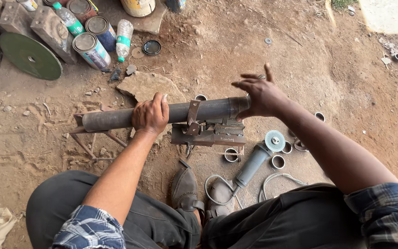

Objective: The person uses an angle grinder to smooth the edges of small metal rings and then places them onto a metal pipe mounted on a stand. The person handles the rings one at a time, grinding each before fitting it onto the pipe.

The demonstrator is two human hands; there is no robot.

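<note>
A person squats on bare brown dirt ground [346, 92], seen from above, knees in dark trousers and checked sleeves at the bottom of the view. Between the feet, in worn grey shoes [185, 189], lies a grey angle grinder [254, 163] with its round disc facing up and its cable looping across the dirt.

Just beyond, a long dark steel pipe [208, 109] lies level across a low rusty metal clamp stand [208, 133], held under a strap near its middle. The left hand [150, 115] wraps over the pipe, fingers clamped around it. The right hand [261, 94] presses its palm against the pipe's right end, fingers spread apart and not gripping.

Judging from this, the pipe sits best if the left hand keeps it from rolling while the right palm pushes squarely along its length.

Several short cut metal rings [277, 161] lie scattered near the grinder and stand, close enough to roll underfoot. A flat stone [146, 85] sits just behind the pipe.

Farther off, at top left, stand paint tins [90, 48], a clear plastic bottle [124, 34] and a large green cutting disc [29, 55], well apart from the work.
</note>
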